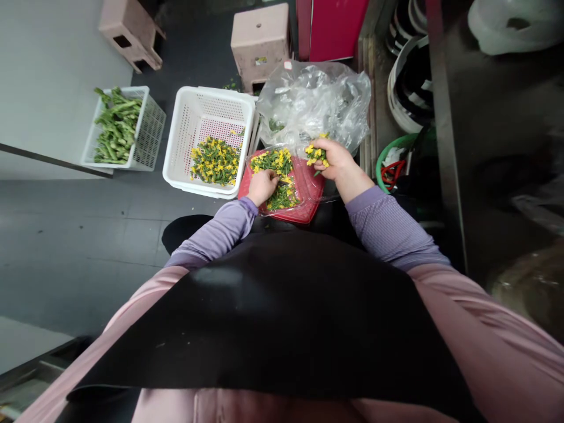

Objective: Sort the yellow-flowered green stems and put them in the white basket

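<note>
My right hand [333,161] is closed around a small bunch of yellow-flowered greens [316,154], held above the right edge of a clear plastic tray [303,187]. Over the tray's left side, my left hand [263,187] has its fingers pinched at the greens; what they grip is too small to make out. Yellow flowers and green stems [282,197] fill much of the tray, which rests on a red surface [293,216]. Just left of it, a white basket [176,141] holds a heap of similar yellow-flowered greens [215,161].
A crumpled clear plastic bag [315,106] lies beyond the tray. At the left, another white basket [152,132] holds thick green stalks [117,129]. Two pinkish stools [259,41] stand at the back. On the right are a green-rimmed container [382,167] and a dark counter [497,141].
</note>
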{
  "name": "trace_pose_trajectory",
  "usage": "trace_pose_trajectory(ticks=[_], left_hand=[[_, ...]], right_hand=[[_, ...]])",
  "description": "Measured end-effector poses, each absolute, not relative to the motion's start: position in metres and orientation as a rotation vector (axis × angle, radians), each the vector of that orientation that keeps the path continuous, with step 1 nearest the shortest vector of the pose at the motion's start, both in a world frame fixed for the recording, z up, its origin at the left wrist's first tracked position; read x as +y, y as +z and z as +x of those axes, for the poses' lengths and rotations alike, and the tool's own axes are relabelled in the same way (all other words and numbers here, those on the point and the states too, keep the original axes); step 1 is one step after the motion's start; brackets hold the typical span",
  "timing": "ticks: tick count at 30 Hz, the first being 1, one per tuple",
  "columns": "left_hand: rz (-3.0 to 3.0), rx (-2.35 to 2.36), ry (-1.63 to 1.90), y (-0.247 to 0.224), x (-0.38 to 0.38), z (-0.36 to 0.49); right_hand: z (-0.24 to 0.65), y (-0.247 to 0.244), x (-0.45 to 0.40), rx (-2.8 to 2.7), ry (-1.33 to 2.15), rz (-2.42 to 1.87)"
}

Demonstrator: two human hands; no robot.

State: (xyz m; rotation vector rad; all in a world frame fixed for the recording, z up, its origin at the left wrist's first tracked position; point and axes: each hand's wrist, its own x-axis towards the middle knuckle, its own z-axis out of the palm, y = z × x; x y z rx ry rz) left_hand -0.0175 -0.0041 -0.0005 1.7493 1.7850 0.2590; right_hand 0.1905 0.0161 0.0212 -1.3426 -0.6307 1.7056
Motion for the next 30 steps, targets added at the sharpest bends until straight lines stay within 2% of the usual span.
trace_pose_trajectory(ticks=[7, 10, 15, 20, 23, 30], left_hand=[[1.989, 1.841, 0.135, -0.022, 0.023, 0.017], [1.91, 1.864, 0.227, -0.022, 0.02, 0.01], [1.601, 1.761, 0.488, -0.004, -0.002, -0.005], [1.27, 1.534, 0.578, 0.023, -0.024, 0.004], [1.077, 1.484, 0.624, 0.034, -0.029, 0.008], [1.052, 1.452, 0.633, 0.04, -0.031, 0.005]], right_hand=[[0.179, 0.026, 0.01, -0.592, 1.675, -1.322], [0.178, 0.025, 0.009, -0.619, 1.692, -1.373], [0.167, 0.013, 0.003, -0.702, 1.731, -1.548], [0.154, 0.001, -0.007, -0.772, 1.809, -1.369], [0.157, -0.002, -0.006, -0.752, 1.769, -1.422], [0.162, 0.002, -0.002, -0.719, 1.828, -1.431]])
